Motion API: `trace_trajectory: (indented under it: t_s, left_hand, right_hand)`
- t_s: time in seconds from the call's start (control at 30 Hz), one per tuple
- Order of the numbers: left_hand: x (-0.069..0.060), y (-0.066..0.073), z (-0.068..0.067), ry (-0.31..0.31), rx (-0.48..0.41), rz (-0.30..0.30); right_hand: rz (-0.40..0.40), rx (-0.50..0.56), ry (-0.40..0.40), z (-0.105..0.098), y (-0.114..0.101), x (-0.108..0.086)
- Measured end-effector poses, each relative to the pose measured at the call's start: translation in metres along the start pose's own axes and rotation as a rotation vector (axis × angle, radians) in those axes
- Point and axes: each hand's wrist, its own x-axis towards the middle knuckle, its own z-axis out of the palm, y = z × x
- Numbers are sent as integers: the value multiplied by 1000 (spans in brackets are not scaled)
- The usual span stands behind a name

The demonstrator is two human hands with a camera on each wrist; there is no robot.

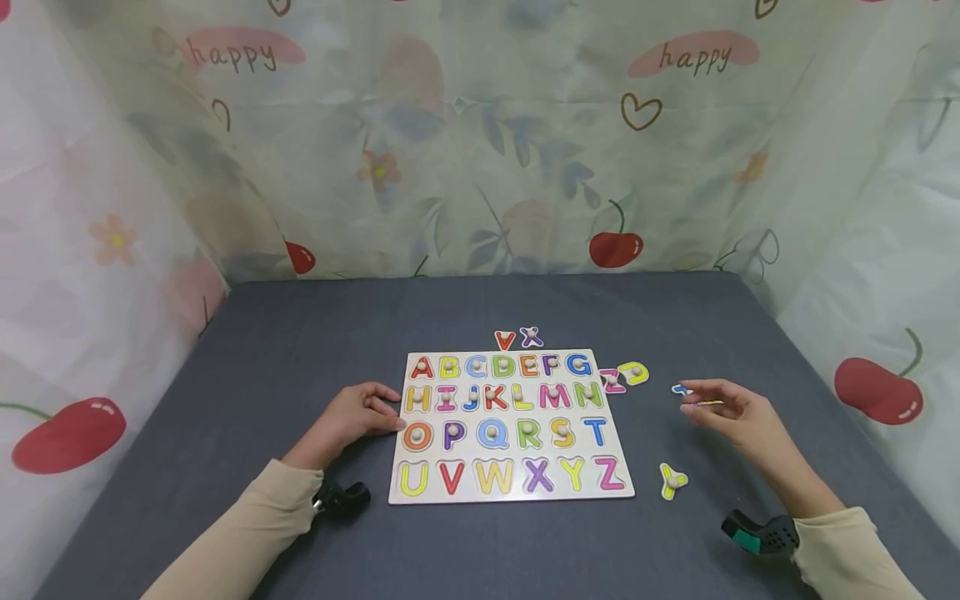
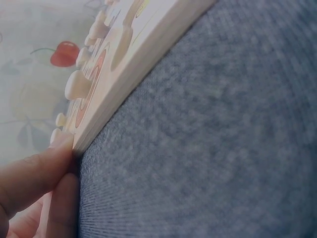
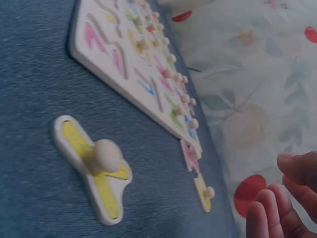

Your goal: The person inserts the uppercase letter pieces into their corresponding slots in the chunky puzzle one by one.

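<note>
A white wooden alphabet puzzle board (image 1: 517, 492) lies flat on the table. Knobbed letters fill its upper rows; the T slot and the bottom row show bare recesses. My left hand (image 1: 367, 408) grips the board's left edge, its thumb (image 2: 42, 166) over the rim beside the O. To the right of the board, my right hand (image 1: 731, 408) hovers with thumb and fingers apart. A blue letter piece (image 1: 680, 389) shows just past its fingertips, and a yellow piece is partly hidden behind them. No piece shows between the fingers in the right wrist view.
A yellow Y piece (image 1: 672, 481) lies right of the board's lower corner. By the upper right corner are a pink Z piece (image 1: 612, 381) and a yellow U piece (image 1: 633, 372). Behind the board sit a red V piece (image 1: 505, 339) and a purple X piece (image 1: 531, 337).
</note>
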Motion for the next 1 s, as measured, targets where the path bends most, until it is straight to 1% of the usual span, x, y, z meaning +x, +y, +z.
trace_trajectory:
  t_s: [0.17,0.4,0.53,0.63,0.8,1.0]
  left_hand:
    - [0,0,0,3,-3,-8]
    - [1,-1,0,1,-3,-11]
    - [1,-1,1,2,-9,-16]
    - [1,0,1,2,-10,-17]
    - [0,0,0,4,-4,-11]
    - [0,1,1,8,-6,-20]
  right_hand:
    - [6,7,13,0,5,-3]
    - [38,68,35,-11,14,1]
    - [42,33,52,-18,15,6]
    - [45,-14,44,-20,14,12]
    - [22,-35,11,-15,7,26]
    - [7,-70,-20,0,-10,44]
